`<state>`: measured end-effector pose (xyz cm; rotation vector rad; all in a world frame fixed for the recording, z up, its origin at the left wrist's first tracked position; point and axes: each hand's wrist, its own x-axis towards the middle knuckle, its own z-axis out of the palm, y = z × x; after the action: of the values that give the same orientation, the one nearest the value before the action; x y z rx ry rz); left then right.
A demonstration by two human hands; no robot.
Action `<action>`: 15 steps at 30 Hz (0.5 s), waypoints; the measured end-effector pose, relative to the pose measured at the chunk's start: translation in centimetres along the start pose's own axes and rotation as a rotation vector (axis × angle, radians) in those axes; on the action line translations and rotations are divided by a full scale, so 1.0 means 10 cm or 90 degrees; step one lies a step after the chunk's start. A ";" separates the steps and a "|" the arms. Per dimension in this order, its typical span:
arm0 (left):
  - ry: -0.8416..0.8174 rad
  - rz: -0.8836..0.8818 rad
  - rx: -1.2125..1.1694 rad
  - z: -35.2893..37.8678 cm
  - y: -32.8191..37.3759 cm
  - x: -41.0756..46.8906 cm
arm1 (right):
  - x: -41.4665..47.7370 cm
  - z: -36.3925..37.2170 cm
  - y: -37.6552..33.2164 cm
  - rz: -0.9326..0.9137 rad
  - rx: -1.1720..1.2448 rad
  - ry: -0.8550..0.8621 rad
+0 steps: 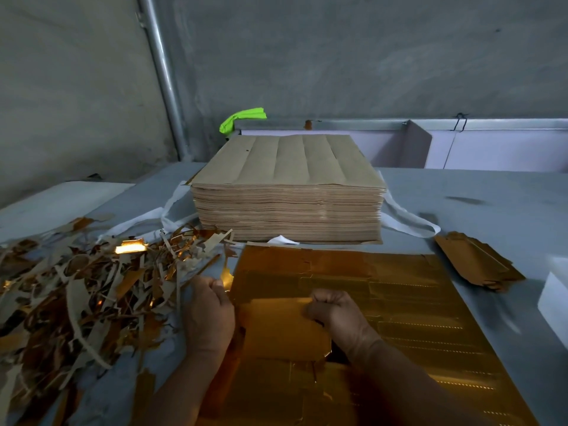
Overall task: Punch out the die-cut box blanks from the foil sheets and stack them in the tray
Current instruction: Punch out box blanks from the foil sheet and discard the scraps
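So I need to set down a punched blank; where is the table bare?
Bare grey table lies right of the tall brown sheet stack, behind the small gold blank pile. The left side is crowded with gold and brown offcut scraps.

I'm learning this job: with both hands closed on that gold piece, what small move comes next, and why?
Probably lift the blank free of the foil sheet. The left hand and right hand already pinch its top edge, and it looks raised above the sheet; finished blanks lie at right.
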<state>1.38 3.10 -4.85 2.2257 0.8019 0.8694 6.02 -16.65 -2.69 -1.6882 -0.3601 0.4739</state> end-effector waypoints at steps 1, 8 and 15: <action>-0.013 0.017 0.027 0.00 0.00 -0.01 | 0.00 -0.02 -0.02 0.005 0.031 0.003; -0.061 0.035 0.130 0.05 -0.04 0.00 | -0.04 -0.10 -0.06 0.037 0.215 0.011; -0.118 0.078 0.115 0.06 -0.07 0.01 | -0.05 -0.09 -0.10 0.049 0.301 0.061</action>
<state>1.68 3.37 -5.68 2.4934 0.6847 0.6550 6.07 -17.47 -1.55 -1.2610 -0.0991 0.4888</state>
